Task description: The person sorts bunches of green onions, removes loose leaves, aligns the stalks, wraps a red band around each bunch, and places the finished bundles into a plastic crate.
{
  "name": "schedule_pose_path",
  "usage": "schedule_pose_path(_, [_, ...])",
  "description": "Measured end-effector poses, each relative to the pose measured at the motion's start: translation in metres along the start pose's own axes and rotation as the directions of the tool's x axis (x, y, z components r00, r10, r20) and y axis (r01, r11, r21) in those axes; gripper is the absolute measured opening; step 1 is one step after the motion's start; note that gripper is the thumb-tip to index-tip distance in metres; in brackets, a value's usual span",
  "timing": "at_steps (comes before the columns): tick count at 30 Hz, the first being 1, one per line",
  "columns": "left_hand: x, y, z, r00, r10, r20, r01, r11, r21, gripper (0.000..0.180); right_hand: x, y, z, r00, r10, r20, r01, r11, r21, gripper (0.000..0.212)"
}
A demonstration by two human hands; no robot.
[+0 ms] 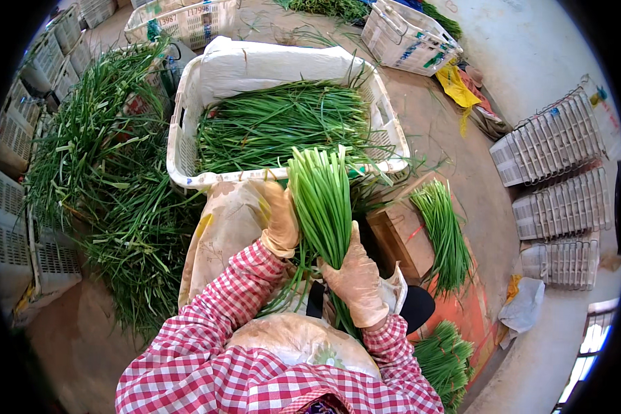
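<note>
A thick bunch of green chives [321, 203] stands nearly upright in front of me, its pale cut ends at the top. My right hand [357, 279], in a thin yellowish glove, is wrapped around its lower part, with the thumb along its right side. Against the bunch's left side is my left hand [280, 221], gloved alike and closed on it; some of its fingers are hidden. Just beyond the hands, a white plastic crate [290, 55] with a white liner holds loose chives [283, 124] lying sideways. Leaf tips hang below my hands over my lap.
A big heap of loose chives [117, 228] lies at the left. To the right, a tied bunch [445, 234] rests beside a wooden box [400, 234], with more bunches [445, 362] nearer me. Stacked crates [552, 148] line the right wall; another crate [410, 41] stands farther back.
</note>
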State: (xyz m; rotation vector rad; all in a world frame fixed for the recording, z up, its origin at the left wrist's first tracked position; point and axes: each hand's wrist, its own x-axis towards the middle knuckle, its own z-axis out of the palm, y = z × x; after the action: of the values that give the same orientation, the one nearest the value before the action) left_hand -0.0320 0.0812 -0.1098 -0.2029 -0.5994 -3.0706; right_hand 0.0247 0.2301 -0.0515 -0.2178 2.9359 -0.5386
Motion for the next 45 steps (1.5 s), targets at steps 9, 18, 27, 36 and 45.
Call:
schedule_pose_path(9, [0.034,0.015,0.014,0.929,-0.237,0.285,0.295,0.938,-0.182,0.085,0.071,0.036,-0.107,0.820,-0.385,0.423,0.437,0.899,-0.028,0.064])
schedule_pose_path(18, [0.048,0.018,0.019,0.844,-0.392,0.367,0.461,0.879,-0.121,0.102,0.207,-0.075,-0.126,0.664,-0.559,0.497,0.424,0.829,0.365,0.079])
schedule_pose_path(27, [0.045,0.022,0.021,0.838,-0.473,0.272,0.482,0.876,0.039,0.077,0.172,-0.037,-0.094,0.779,-0.600,0.183,0.429,0.723,0.542,0.053])
schedule_pose_path(36, [0.018,0.014,0.005,0.869,-0.487,0.088,0.491,0.871,-0.021,0.069,0.135,-0.022,-0.041,0.702,-0.696,0.154,0.709,0.704,-0.047,0.053])
schedule_pose_path(45, [0.011,0.030,0.036,0.891,-0.447,-0.077,0.448,0.840,0.307,0.035,0.102,0.014,-0.008,0.818,-0.279,-0.504,0.575,0.433,0.694,0.059])
